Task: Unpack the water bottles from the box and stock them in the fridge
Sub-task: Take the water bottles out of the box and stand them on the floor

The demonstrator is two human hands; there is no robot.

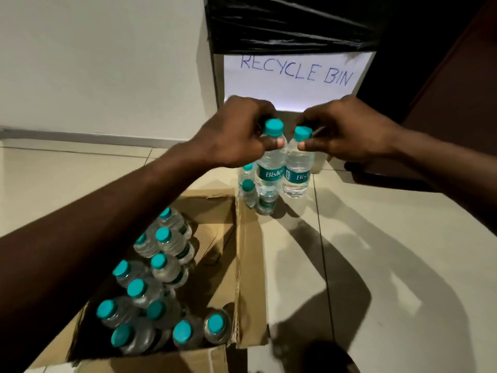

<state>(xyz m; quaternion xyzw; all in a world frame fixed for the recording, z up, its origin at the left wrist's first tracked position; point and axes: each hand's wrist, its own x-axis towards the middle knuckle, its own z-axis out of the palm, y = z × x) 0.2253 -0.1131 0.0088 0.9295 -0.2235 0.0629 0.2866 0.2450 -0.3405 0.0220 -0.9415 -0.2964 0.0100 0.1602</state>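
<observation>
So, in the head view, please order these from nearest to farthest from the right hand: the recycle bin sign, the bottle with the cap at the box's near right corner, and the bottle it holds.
From the right hand:
1. Held water bottle, gripped at its neck, just below the hand.
2. Recycle bin sign, right behind the hand.
3. Corner bottle, in the cardboard box, low and to the left.
</observation>
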